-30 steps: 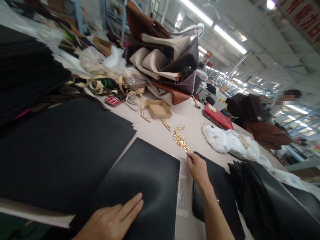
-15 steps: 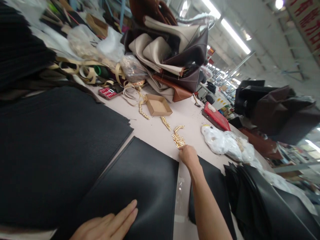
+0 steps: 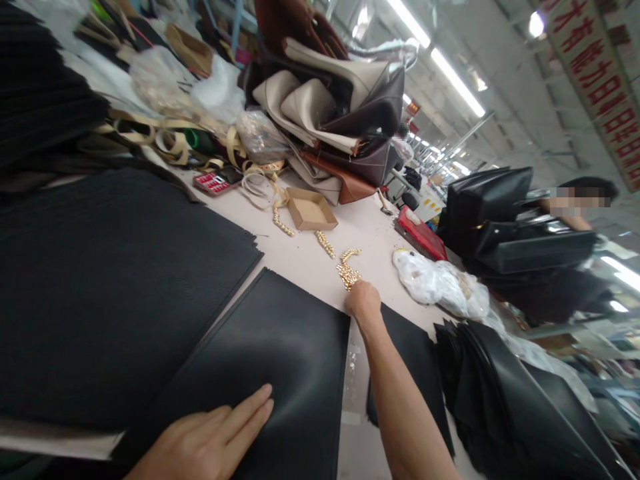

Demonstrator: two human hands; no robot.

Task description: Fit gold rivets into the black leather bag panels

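My left hand [image 3: 210, 437] lies flat, fingers together and stretched, on a black leather panel [image 3: 270, 360] in front of me. My right hand [image 3: 363, 300] reaches forward to a small heap of gold metal fittings [image 3: 347, 272] on the pale table [image 3: 310, 260]; its fingers are curled at the heap's near edge and what they hold is hidden. More gold fittings [image 3: 326, 243] trail toward a small open cardboard box [image 3: 310, 210]. Another black panel [image 3: 407, 360] lies under my right forearm.
A big stack of black sheets [image 3: 100, 280] fills the left. Folded leather pieces [image 3: 330, 113] pile up at the back, with straps and a red calculator [image 3: 213, 183]. A white plastic bag [image 3: 440, 283] and black panels [image 3: 500, 393] lie right. A person carries black bags [image 3: 505, 227] beyond.
My right hand has moved forward from the panel's edge onto the gold fittings. The left hand stays flat on the panel. The person behind now holds black bags.
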